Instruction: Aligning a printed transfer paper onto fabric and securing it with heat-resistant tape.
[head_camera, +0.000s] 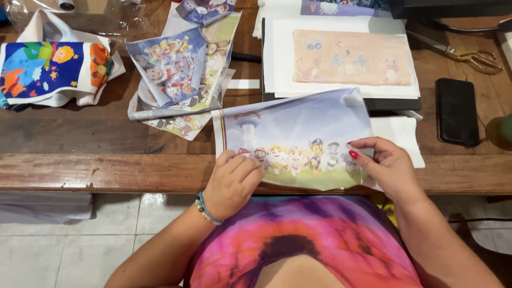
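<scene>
Holding cartoon print (pixel 296 140) flat at bench (pixel 106 173) front edge. Left hand (pixel 233 181) fingers pressing lower-left corner; right hand (pixel 385 164) fingers pinching right edge. Seemingly smoothing, aligning sheet. Calling next for even tension, both corners. Scissors (pixel 469 55), phone (pixel 457 111) lying far right.

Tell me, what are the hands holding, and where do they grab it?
Both hold the printed cartoon sheet: left hand pinches its lower left corner, right hand its lower right edge.
</scene>
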